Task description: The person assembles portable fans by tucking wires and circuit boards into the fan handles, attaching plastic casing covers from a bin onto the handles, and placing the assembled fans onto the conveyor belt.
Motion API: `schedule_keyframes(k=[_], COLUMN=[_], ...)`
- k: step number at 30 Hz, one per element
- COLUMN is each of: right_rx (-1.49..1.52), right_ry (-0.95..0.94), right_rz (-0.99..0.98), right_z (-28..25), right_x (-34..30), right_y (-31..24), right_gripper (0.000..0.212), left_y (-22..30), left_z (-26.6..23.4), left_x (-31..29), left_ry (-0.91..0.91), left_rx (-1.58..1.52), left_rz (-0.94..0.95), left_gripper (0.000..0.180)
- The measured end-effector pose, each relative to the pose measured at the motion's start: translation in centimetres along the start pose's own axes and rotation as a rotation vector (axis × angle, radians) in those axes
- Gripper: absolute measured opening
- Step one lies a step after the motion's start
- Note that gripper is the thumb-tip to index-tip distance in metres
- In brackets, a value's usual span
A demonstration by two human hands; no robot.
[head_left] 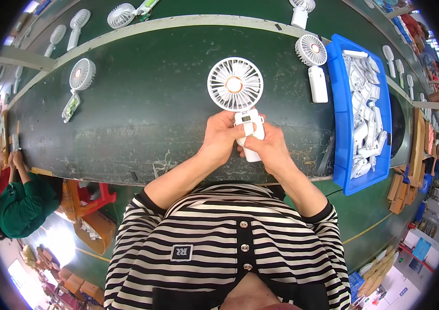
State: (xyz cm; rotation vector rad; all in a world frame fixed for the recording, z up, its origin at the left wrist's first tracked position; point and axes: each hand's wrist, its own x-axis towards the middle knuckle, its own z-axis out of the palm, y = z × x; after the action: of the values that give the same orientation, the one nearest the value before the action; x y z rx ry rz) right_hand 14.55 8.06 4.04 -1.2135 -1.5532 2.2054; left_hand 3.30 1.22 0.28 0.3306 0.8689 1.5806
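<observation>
A white handheld fan (pixel 234 84) is held upright over the green work surface in front of me, its round grille facing up with an orange ring at the hub. My left hand (pixel 221 136) is closed around the left side of its handle, thumb across the front below a small dark display. From the right, my right hand (pixel 270 148) grips the lower handle, with its thumb also on the front. The fingers behind the handle are mostly hidden. The handle's bottom end shows between the hands.
A blue bin (pixel 339 124) full of white plastic parts stands at the right. Beside it lies a white fan (pixel 318 85). Another fan with an open-looking green handle (pixel 71 107) lies at the left. A pale rail (pixel 193 21) crosses behind, with several fans beyond. A co-worker (pixel 28 204) sits far left.
</observation>
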Motion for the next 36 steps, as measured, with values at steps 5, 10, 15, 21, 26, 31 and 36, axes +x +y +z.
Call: schedule_keyframes(k=[5, 10, 15, 21, 26, 31, 36], right_rx=[0.063, 0.006, -0.044, -1.078, -1.403, -1.388, -1.199], right_ry=[-0.009, 0.0, 0.012, 0.653, 0.957, 0.645, 0.252], right_rz=[0.002, -0.031, -0.212, -0.691, -0.779, -1.166, -1.018], right_z=[-0.6, -0.7, -2.0, -4.4, -4.7, 6.7, 17.2], right_x=[1.4, 3.9, 8.7, 20.8, 29.4, 33.8, 36.2], right_y=[-0.3, -1.2, -5.4, -10.3, -13.7, -14.8, -14.5], right_gripper=[0.027, 0.029, 0.033, 0.045, 0.036, 0.056, 0.081], left_y=[0.5, 1.4, 1.6, 0.0, 0.5, 1.2, 0.6], left_z=[0.7, -0.8, -3.0, -2.9, -2.7, -2.8, -2.9], left_x=[1.3, 3.7, 4.7, 5.2, 5.3, 5.3, 6.1], left_ry=[0.088, 0.114, 0.345, 0.268, 0.262, 0.27, 0.276], left_rx=[0.08, 0.143, 0.465, 0.798, 0.927, 0.974, 0.96], left_rz=[0.007, 0.022, 0.26, 0.51, 0.595, 0.57, 0.666], left_gripper=[0.026, 0.025, 0.02, 0.015, 0.013, 0.013, 0.012])
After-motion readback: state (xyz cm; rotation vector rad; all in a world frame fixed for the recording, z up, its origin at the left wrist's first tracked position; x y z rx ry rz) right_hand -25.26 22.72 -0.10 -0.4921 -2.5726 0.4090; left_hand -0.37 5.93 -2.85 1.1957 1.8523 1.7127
